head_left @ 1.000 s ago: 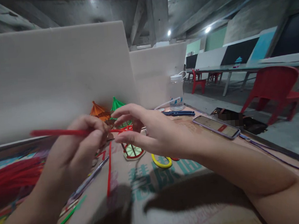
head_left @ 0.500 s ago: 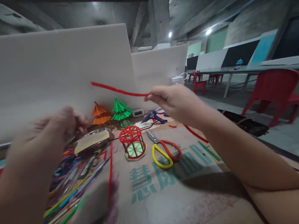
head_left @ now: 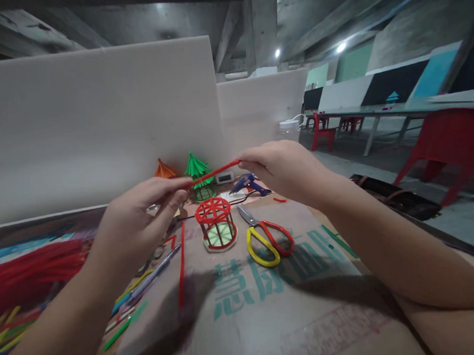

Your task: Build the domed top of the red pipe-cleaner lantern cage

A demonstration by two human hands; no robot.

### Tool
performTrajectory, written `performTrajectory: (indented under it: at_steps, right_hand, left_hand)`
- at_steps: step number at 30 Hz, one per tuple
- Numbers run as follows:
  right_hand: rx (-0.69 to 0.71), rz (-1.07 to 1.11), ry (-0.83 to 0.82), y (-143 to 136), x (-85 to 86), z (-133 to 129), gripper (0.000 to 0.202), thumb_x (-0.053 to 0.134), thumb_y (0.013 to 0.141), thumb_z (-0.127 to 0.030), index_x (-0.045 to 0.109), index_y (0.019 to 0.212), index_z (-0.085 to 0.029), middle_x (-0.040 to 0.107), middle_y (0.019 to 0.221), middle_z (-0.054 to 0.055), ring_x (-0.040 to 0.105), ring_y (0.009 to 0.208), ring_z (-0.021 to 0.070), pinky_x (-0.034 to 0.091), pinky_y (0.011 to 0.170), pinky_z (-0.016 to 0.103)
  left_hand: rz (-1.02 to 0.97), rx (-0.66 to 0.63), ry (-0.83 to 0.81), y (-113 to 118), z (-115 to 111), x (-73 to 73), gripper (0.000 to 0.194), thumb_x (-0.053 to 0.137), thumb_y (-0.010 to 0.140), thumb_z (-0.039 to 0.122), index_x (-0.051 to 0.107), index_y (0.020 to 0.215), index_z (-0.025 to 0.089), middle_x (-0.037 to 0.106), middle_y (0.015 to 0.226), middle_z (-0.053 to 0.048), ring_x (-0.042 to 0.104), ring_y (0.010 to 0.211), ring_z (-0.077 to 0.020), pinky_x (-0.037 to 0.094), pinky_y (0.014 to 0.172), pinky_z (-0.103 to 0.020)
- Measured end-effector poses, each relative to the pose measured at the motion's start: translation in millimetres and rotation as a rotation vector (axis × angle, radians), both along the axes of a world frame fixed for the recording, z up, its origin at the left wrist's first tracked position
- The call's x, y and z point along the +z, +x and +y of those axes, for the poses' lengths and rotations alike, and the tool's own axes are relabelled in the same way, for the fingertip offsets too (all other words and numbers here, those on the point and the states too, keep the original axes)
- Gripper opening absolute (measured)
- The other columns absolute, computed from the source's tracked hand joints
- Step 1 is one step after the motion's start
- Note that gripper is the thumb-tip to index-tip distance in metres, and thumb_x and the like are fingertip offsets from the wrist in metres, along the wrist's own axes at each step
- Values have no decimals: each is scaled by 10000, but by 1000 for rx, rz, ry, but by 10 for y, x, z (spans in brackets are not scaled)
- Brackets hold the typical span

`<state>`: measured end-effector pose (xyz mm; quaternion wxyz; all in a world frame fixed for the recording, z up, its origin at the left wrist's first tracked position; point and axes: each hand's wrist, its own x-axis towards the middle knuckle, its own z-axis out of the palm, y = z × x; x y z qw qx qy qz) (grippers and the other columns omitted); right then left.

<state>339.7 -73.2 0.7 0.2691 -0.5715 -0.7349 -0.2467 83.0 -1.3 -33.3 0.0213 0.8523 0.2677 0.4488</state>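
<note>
A red fuzzy stick [head_left: 216, 172] is stretched between my two hands above the board. My left hand [head_left: 142, 210] pinches its left end between thumb and fingers. The other end sits in the fingertips of my right hand [head_left: 284, 166]. Below it stands a small round frame [head_left: 213, 211] with a red spoked top, dark posts and a pale base. Scissors [head_left: 265, 240] with one yellow and one red handle lie open to its right. Left of the frame, a long red strip [head_left: 182, 264] lies on the board.
Green [head_left: 196, 172] and orange [head_left: 164, 168] tiered roof models stand behind, near a blue glue gun [head_left: 250, 184] and a lidded clear jar [head_left: 289, 130]. Red fuzzy sticks [head_left: 34, 270] are heaped at left, with pens [head_left: 158, 270] beside them. White panels [head_left: 97, 122] rise behind.
My left hand has moved right and taken the free end of the red stick. The stick's tilt has reversed, its left end now lower. The view has turned slightly left.
</note>
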Motion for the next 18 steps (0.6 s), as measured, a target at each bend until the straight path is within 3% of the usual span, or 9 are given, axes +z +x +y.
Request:
performTrajectory:
  at_steps: [3, 5, 11, 15, 18]
  right_hand:
    - [70, 14, -56, -35, -16, 11, 298, 505, 1028, -259, 767, 1169, -239, 792, 975, 45, 679, 812, 167, 350, 664, 272]
    - [80, -35, -93, -88, -57, 29, 302, 492, 1034, -265, 771, 1144, -232, 787, 953, 52, 671, 808, 171, 336, 655, 277]
    - [-15, -154, -13, -174, -248, 149, 292, 475, 1029, -229, 751, 1125, -214, 737, 809, 72, 602, 702, 177, 264, 602, 310]
    - [157, -138, 27, -171, -334, 220, 333, 487, 1012, -146, 660, 1290, -208, 750, 975, 70, 616, 789, 170, 303, 625, 289]
    - [339, -161, -12, -221, -368, 209, 255, 500, 1040, -220, 688, 1209, -189, 725, 1035, 68, 622, 831, 155, 302, 610, 279]
  left_hand:
    - [110, 78, 149, 14, 27, -8, 288, 535, 973, 384, 772, 964, 220, 778, 966, -36, 696, 844, -180, 498, 789, -283]
    - [169, 112, 151, 29, 45, -10, 326, 515, 970, 419, 769, 919, 222, 777, 939, -35, 693, 828, -186, 484, 757, -279]
    - [205, 213, -166, 26, 26, 12, 471, 443, 920, 568, 756, 1039, 237, 793, 824, -24, 700, 654, -194, 451, 563, -254]
    - [269, 212, -133, 41, 5, -33, 426, 444, 938, 522, 744, 1002, 227, 758, 741, -6, 653, 584, -164, 430, 575, -248]
    - [309, 114, -69, 92, -33, -98, 389, 447, 972, 483, 737, 960, 224, 738, 725, -6, 633, 591, -154, 417, 584, -244]
